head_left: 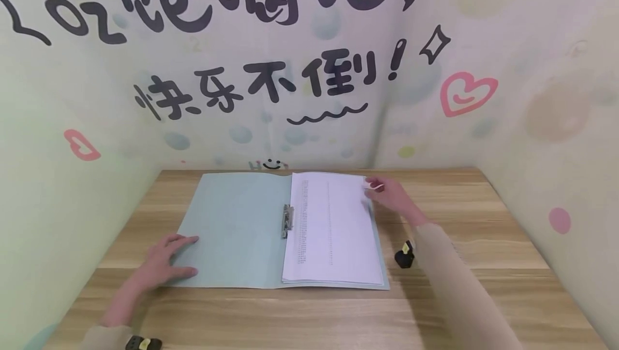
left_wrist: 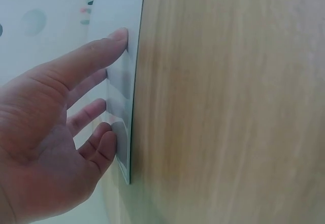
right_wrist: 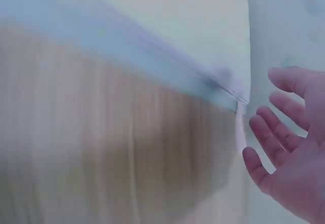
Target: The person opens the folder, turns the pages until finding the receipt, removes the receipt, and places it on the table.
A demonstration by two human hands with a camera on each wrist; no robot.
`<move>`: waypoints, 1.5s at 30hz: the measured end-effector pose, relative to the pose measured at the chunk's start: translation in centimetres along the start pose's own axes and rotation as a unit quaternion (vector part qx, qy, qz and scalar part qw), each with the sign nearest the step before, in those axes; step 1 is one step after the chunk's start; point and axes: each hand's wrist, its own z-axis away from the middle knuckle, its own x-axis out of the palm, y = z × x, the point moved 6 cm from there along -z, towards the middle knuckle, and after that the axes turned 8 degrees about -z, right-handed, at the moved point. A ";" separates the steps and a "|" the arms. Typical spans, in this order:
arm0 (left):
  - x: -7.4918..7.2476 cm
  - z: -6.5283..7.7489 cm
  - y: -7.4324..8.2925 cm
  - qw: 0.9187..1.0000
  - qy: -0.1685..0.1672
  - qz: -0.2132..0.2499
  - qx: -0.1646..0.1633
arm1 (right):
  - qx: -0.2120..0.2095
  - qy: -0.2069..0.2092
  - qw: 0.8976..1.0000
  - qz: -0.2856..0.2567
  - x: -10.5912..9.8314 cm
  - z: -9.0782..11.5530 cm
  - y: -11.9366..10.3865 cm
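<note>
A pale blue folder (head_left: 237, 226) lies spread flat on the wooden table. Several printed white sheets (head_left: 348, 231) rest on its right half, beside a metal clip (head_left: 287, 221) at the spine. My left hand (head_left: 162, 264) rests its spread fingers on the folder's lower left edge; the left wrist view shows the thumb (left_wrist: 119, 35) on the cover. At the sheets' far right corner is my right hand (head_left: 389, 194), its fingers parted and loosely bent in the right wrist view. A narrow white strip (right_wrist: 240, 127), like a turned paper corner, hangs beside those fingertips.
The wooden table (head_left: 232, 320) meets walls on the left, right and far side. The far wall (head_left: 232, 145) carries large dark lettering. Small black devices sit near each wrist, one beside the right sleeve (head_left: 450, 269).
</note>
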 end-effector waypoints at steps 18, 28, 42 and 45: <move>0.1 0.2 0.0 1.000 -0.002 0.010 -0.006 | 0.093 0.041 0.994 -0.040 2.8 -0.9 3.5; 0.1 0.2 0.1 1.000 0.000 0.015 0.000 | 0.070 0.048 0.996 -0.019 2.8 -0.6 3.3; 0.2 0.2 -0.1 1.000 -0.005 0.018 0.000 | 0.063 0.050 0.996 -0.027 2.7 -0.6 3.3; 0.3 0.1 -0.1 1.000 -0.009 0.019 -0.002 | 0.065 0.050 0.996 -0.029 2.7 -0.6 3.3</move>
